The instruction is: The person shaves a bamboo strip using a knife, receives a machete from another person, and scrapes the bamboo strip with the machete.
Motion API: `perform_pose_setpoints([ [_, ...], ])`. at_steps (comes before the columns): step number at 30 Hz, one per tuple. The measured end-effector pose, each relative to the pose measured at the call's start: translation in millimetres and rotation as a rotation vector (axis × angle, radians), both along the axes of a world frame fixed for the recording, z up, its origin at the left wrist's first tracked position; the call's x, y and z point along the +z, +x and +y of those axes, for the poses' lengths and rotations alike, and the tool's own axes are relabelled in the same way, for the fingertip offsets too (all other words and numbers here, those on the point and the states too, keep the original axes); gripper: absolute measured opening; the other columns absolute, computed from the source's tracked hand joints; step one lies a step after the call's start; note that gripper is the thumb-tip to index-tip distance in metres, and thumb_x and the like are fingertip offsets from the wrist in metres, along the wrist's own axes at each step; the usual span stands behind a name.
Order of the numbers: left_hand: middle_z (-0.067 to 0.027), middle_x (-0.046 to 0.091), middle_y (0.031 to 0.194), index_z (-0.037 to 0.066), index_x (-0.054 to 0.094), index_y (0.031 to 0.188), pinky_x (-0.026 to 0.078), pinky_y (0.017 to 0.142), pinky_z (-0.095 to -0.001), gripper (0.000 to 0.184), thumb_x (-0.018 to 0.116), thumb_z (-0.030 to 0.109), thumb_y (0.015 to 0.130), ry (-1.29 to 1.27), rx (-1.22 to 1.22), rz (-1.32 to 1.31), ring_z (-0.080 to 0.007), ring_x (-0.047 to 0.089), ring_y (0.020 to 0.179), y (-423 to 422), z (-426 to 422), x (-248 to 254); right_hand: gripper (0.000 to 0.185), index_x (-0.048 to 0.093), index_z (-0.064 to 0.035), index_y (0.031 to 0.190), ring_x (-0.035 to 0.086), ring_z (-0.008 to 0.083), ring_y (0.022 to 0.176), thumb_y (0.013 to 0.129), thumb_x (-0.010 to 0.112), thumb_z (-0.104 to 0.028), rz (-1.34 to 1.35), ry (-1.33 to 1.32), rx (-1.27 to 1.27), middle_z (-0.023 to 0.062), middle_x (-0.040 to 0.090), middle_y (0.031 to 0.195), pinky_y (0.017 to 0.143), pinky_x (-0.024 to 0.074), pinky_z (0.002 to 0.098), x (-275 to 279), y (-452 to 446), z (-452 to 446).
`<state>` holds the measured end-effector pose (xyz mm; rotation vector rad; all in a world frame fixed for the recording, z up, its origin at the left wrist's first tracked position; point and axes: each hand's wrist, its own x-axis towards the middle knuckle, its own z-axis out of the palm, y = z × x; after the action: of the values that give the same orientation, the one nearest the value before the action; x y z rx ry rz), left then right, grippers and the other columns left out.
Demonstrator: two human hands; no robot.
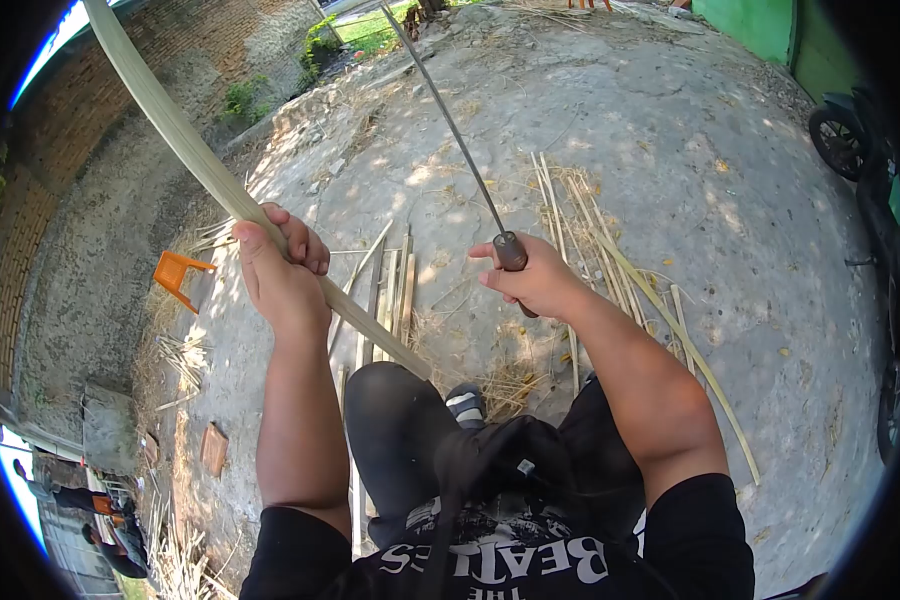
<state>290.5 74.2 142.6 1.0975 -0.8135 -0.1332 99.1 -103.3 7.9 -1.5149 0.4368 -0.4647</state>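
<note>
My left hand (282, 275) is closed around a long pale bamboo strip (175, 125). The strip slants from the top left down to near my left knee, and its upper end runs out of view. My right hand (540, 280) grips the dark handle of a machete (458, 140), whose long narrow blade points up and away, seen nearly edge-on. Blade and strip are apart. Some fingers of my right hand stick out beside the handle, while others are hidden behind it.
Split bamboo strips (590, 230) lie on the concrete ahead to the right. More wooden lengths (395, 290) lie between my arms. An orange stool (177, 275) stands at the left, other people (110, 530) are at the lower left, and a motorbike (860, 140) is parked at the right.
</note>
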Motion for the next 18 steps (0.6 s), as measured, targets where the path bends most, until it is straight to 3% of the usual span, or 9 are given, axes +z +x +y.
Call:
perform_pose_setpoints([
  [3,0.002,0.039,0.072,0.011,0.049,0.106,0.034,0.056,-0.0277,0.053,0.04,0.063,0.109,-0.132,-0.028,0.089,-0.0103,0.036,0.059,-15,-28,-17,0.018,0.06,-0.002,0.095,0.057,0.0082,0.061,0.091,0.077,-0.007,-0.06,0.076,0.038,0.0121,0.074,0.115,0.057,0.0474,0.0285,3,5,12],
  [8,-0.0046,0.046,0.083,0.012,0.048,0.11,0.044,0.073,-0.0371,0.049,0.037,0.06,0.11,-0.192,-0.227,0.14,-0.02,0.047,0.074,-34,-48,-48,0.024,0.063,-0.0014,0.105,0.061,0.0096,0.062,0.089,0.079,-0.009,-0.016,0.004,0.016,0.0018,0.065,0.079,0.053,0.0474,0.0299,2,4,23],
  [11,-0.0056,0.047,0.085,0.012,0.048,0.113,0.046,0.076,-0.0389,0.048,0.036,0.058,0.111,-0.184,-0.14,0.152,-0.0212,0.049,0.076,-46,-51,-61,0.026,0.063,-0.0017,0.104,0.061,0.0109,0.061,0.089,0.08,-0.013,0.06,-0.125,-0.031,0.0026,0.065,0.078,0.054,0.0478,0.031,-1,2,19],
  [12,-0.0078,0.053,0.091,0.009,0.049,0.117,0.05,0.082,-0.0413,0.047,0.034,0.053,0.113,-0.197,-0.184,0.115,-0.0237,0.055,0.083,-40,-47,-72,0.029,0.062,-0.0016,0.103,0.062,0.0119,0.061,0.088,0.082,-0.017,0.051,-0.138,-0.021,0.0035,0.064,0.078,0.054,0.0486,0.0313,-8,3,17],
  [15,-0.0117,0.059,0.104,0.006,0.048,0.128,0.052,0.087,-0.0429,0.05,0.033,0.051,0.114,-0.07,0.007,0.019,-0.0268,0.062,0.094,-38,-40,-77,0.029,0.061,-0.0016,0.101,0.061,0.0127,0.06,0.088,0.082,-0.017,0.116,-0.133,-0.004,0.0033,0.063,0.076,0.055,0.0494,0.0322,0,-2,16],
  [16,-0.0177,0.056,0.13,0.002,0.039,0.145,0.05,0.1,-0.0451,0.049,0.038,0.04,0.115,-0.041,0.019,-0.034,-0.03,0.06,0.118,-35,-31,-74,0.028,0.061,-0.0018,0.1,0.061,0.0129,0.06,0.088,0.082,-0.016,0.133,-0.146,-0.008,0.0035,0.062,0.076,0.055,0.0495,0.0324,0,-3,14],
  [18,-0.0208,0.043,0.149,0.001,0.027,0.156,0.043,0.112,-0.0459,0.054,0.046,0.028,0.113,-0.099,0.424,-0.321,-0.0308,0.049,0.135,-17,-21,-74,0.027,0.06,-0.002,0.098,0.061,0.0134,0.06,0.087,0.081,-0.016,0.165,-0.172,-0.018,0.0039,0.062,0.075,0.056,0.0497,0.0329,0,-5,10],
])
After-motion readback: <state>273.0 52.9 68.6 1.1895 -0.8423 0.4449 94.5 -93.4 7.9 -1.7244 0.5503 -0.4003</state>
